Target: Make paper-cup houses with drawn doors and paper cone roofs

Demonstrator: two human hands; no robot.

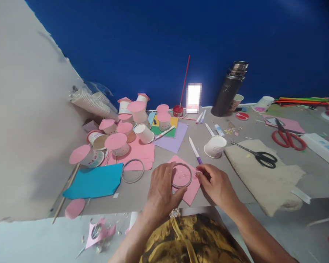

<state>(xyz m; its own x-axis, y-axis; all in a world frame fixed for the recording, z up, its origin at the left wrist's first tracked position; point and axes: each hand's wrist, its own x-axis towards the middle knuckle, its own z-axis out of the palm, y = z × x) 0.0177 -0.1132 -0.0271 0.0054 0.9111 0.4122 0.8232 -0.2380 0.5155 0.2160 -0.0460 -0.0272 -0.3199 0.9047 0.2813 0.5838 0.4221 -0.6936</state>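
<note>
Left hand (pixel 163 187) spans the grey ring (pixel 191 176), thumb and fingers on its rim, ring flat on the pink square sheet (pixel 191 193) at lower centre of frame. Right hand (pixel 216 182) is apart from it, fingertips bunched at the sheet's right corner; can't tell if they're pinching anything. Purple-and-white marker (pixel 194 149) just above right hand; second ring (pixel 144 171) on tabletop (pixel 150 182), left of centre.
</note>
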